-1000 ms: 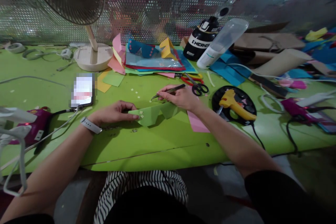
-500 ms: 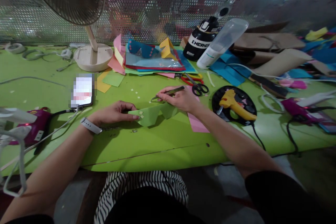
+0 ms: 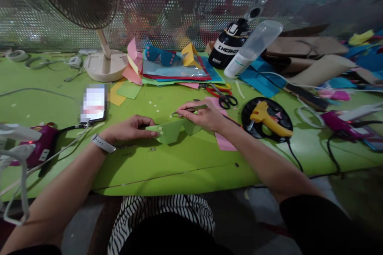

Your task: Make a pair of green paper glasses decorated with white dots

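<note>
My left hand (image 3: 133,128) is closed on the left end of a green paper piece (image 3: 169,133), shaped like a mask, with a few small pale squares stuck near my thumb. Dark metal tweezers (image 3: 196,108) are pinched in my right hand (image 3: 206,116), just above the paper's right part. Their tip is by a small pale square (image 3: 171,116) on the table. More small pale squares (image 3: 154,106) lie scattered behind the paper. Part of a pink sheet (image 3: 226,141) shows beneath my right forearm.
Behind my hands are scissors (image 3: 228,101), a blue paper mask (image 3: 163,56) and a black bottle (image 3: 229,46). A yellow glue gun (image 3: 266,119) rests on a black tray at right. At left are a phone (image 3: 94,103) and a fan (image 3: 106,65) on the green table (image 3: 179,171).
The tweezers in my right hand have tilted lower at their back end, and the hand has shifted slightly down. My left hand and the green paper have barely moved.
</note>
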A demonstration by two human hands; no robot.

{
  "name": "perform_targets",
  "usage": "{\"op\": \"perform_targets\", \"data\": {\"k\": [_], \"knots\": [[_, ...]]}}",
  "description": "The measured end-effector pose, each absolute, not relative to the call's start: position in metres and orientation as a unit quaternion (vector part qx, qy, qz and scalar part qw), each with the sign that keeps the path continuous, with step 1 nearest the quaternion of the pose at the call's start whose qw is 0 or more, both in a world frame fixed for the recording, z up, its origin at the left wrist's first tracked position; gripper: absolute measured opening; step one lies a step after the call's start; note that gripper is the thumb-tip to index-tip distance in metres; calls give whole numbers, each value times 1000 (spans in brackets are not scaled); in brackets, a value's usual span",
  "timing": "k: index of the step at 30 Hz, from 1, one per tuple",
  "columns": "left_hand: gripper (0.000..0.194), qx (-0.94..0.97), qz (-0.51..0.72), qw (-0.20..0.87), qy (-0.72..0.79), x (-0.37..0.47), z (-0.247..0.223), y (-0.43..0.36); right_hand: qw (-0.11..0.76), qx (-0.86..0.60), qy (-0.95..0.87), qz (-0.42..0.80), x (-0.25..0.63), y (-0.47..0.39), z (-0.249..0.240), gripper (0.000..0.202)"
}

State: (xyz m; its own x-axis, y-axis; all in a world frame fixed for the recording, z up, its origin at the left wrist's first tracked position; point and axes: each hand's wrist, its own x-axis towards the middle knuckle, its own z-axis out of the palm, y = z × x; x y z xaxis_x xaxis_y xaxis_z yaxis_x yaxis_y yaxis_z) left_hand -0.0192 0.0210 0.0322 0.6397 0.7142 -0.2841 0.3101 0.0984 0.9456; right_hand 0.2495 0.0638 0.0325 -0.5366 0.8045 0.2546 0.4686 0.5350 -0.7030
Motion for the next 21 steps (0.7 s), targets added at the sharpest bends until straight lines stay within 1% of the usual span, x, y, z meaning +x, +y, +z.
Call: {"op": "perform_targets", "data": {"k": [8,13,18,21], "knots": [[30,654,163,624,395,-19,32,21,300,-389,-825,281,248,65,33,26],[28,656,162,623,393,-19,34,21,330,-384,-809,298,248,64,33,26],[22,654,167,628,387,-19,34,21,297,-393,-822,285,249,64,36,28],[22,651,165,631,388,-19,34,21,291,-392,-828,274,249,63,37,28]]}}
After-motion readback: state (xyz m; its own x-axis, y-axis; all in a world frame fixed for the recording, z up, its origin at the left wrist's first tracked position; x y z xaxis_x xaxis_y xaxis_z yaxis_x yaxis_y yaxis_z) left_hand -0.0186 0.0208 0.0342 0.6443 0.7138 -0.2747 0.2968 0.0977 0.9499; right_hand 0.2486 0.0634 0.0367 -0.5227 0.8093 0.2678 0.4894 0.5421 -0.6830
